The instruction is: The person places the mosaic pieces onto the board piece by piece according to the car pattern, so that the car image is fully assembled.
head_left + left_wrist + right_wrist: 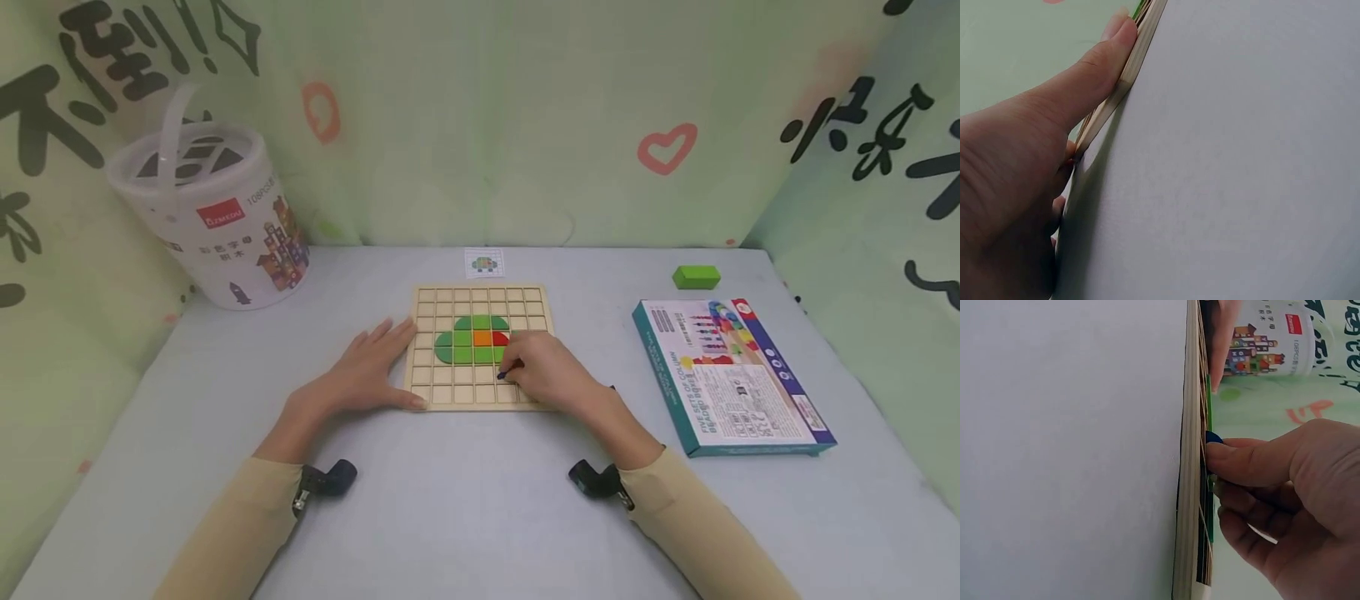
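Observation:
A wooden grid board (442, 392) lies on the table with green, orange and red tiles (462, 354) set in its middle cells. My left hand (367, 371) rests at the board's left side with fingers spread; its thumb touches the near left corner, seen also along the board's edge (1105, 115) in the left wrist view. Over the right part of the board, my right hand (551, 371) pinches a small dark blue piece (1212, 437) between thumb and fingers. In the head view only a bit of that piece shows, and this hand hides some right-hand cells.
Behind the board lies a small pattern card (484, 263). A white lidded bucket (217, 225) stands at the back left. To the right are a flat toy box (738, 379) and a green block (696, 277). Printed cloth (480, 125) encloses the table's back and sides.

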`<control>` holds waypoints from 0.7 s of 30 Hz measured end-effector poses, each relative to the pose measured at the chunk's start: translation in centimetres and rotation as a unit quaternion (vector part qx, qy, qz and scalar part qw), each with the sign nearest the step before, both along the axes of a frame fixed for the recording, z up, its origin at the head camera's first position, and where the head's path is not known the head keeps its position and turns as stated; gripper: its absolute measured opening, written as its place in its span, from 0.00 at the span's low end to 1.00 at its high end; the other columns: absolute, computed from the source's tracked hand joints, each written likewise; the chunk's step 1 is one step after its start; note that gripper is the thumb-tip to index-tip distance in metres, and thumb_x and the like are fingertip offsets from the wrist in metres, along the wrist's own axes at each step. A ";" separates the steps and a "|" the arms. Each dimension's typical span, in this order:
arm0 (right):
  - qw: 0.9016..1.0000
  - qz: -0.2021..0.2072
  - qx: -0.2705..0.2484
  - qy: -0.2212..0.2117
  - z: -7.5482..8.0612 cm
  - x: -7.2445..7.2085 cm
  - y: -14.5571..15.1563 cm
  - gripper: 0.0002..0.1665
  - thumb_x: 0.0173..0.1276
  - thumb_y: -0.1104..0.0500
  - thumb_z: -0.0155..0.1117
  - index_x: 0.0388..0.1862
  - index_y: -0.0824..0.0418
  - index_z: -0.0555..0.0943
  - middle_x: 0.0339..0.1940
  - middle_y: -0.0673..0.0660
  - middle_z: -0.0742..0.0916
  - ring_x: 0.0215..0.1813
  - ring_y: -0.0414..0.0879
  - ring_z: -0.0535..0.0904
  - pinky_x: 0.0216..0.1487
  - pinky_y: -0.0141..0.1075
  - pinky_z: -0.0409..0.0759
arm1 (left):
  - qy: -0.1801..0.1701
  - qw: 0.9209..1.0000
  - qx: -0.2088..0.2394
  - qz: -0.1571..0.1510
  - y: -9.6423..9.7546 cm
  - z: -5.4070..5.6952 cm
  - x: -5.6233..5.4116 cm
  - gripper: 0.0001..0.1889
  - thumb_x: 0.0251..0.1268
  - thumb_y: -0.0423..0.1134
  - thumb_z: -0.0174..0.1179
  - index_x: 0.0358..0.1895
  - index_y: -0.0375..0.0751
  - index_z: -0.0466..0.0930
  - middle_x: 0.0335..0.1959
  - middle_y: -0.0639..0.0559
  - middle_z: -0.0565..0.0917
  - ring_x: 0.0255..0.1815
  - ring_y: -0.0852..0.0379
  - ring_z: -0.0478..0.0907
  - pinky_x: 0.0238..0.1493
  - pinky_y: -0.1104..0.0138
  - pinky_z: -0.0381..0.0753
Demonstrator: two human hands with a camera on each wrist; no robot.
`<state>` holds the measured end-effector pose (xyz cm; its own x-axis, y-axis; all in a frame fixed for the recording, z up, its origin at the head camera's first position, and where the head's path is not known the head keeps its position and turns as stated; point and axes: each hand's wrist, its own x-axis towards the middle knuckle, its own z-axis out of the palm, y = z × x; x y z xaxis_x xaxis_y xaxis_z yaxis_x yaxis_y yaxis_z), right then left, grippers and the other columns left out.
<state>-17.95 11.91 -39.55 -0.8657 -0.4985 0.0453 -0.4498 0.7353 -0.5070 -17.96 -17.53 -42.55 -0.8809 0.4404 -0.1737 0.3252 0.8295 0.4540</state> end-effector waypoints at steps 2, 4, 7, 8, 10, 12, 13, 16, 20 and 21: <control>1.000 0.004 0.003 -0.006 0.1 0.2 -0.1 0.07 0.59 0.69 0.71 0.29 0.59 0.90 0.30 0.50 0.87 0.35 0.41 0.82 0.38 0.33 0.83 | 0.002 1.000 0.002 -0.001 0.0 0.0 0.0 0.66 0.43 0.72 0.69 0.81 0.45 0.42 0.84 0.51 0.44 0.84 0.43 0.35 0.81 0.42 0.36; 1.000 0.002 0.004 -0.022 0.2 0.4 -0.1 0.06 0.60 0.69 0.71 0.30 0.60 0.91 0.30 0.50 0.88 0.35 0.42 0.82 0.37 0.32 0.83 | 0.002 1.000 0.001 0.000 0.0 0.0 0.0 0.67 0.43 0.73 0.69 0.81 0.45 0.42 0.84 0.52 0.44 0.84 0.43 0.35 0.81 0.42 0.36; 0.999 -0.003 0.008 -0.046 0.4 0.5 0.0 0.06 0.61 0.68 0.70 0.31 0.60 0.91 0.30 0.51 0.90 0.35 0.42 0.81 0.36 0.32 0.82 | 0.003 1.000 0.000 -0.001 0.0 -0.2 0.0 0.67 0.42 0.73 0.69 0.81 0.46 0.42 0.84 0.52 0.44 0.84 0.43 0.35 0.81 0.42 0.36; 0.999 -0.005 0.010 -0.052 0.5 0.5 0.1 0.06 0.62 0.68 0.69 0.30 0.60 0.90 0.30 0.51 0.90 0.35 0.42 0.81 0.36 0.32 0.82 | 0.004 1.000 -0.001 -0.001 0.0 -0.2 -0.1 0.67 0.42 0.73 0.69 0.81 0.46 0.42 0.84 0.52 0.44 0.84 0.43 0.35 0.81 0.42 0.36; 0.998 -0.008 0.010 -0.060 0.5 0.5 0.1 0.06 0.62 0.67 0.69 0.29 0.60 0.90 0.29 0.50 0.89 0.34 0.42 0.80 0.35 0.31 0.80 | 0.006 1.000 -0.004 -0.002 0.0 -0.3 -0.1 0.67 0.43 0.74 0.68 0.81 0.46 0.42 0.84 0.52 0.44 0.84 0.43 0.35 0.81 0.42 0.36; 0.998 -0.013 0.009 -0.061 0.4 0.4 0.1 0.06 0.62 0.67 0.69 0.27 0.58 0.89 0.26 0.49 0.88 0.32 0.43 0.78 0.33 0.31 0.78 | 0.007 1.000 -0.004 -0.003 0.0 -0.3 -0.1 0.67 0.43 0.74 0.68 0.81 0.46 0.42 0.84 0.52 0.44 0.84 0.43 0.35 0.81 0.42 0.36; 0.998 -0.015 0.008 -0.058 0.3 0.3 0.1 0.06 0.62 0.67 0.69 0.26 0.58 0.88 0.25 0.49 0.87 0.31 0.43 0.77 0.33 0.31 0.78 | 0.006 1.000 -0.004 -0.004 0.0 -0.3 -0.2 0.67 0.43 0.73 0.68 0.81 0.46 0.42 0.84 0.52 0.44 0.84 0.43 0.35 0.81 0.42 0.36; 0.999 -0.018 0.005 -0.050 0.1 0.2 0.0 0.07 0.60 0.67 0.70 0.25 0.58 0.87 0.24 0.49 0.86 0.31 0.43 0.76 0.33 0.31 0.77 | 0.007 1.000 -0.002 -0.004 0.0 -0.2 -0.2 0.66 0.44 0.72 0.69 0.81 0.45 0.42 0.84 0.51 0.45 0.84 0.43 0.35 0.81 0.42 0.36; 0.998 -0.023 0.012 -0.051 0.3 0.3 -0.1 0.05 0.61 0.67 0.70 0.28 0.60 0.89 0.28 0.50 0.88 0.36 0.44 0.78 0.36 0.33 0.80 | 0.007 1.000 -0.004 -0.002 0.1 -0.1 -0.1 0.67 0.44 0.72 0.69 0.81 0.44 0.42 0.84 0.50 0.45 0.84 0.42 0.36 0.81 0.42 0.37; 0.998 -0.021 0.017 -0.053 0.4 0.4 0.0 0.05 0.62 0.67 0.69 0.30 0.60 0.90 0.30 0.51 0.89 0.37 0.44 0.79 0.38 0.33 0.81 | 0.007 1.000 -0.005 -0.001 0.1 0.0 0.0 0.67 0.44 0.72 0.69 0.81 0.44 0.42 0.84 0.50 0.45 0.84 0.42 0.36 0.81 0.42 0.37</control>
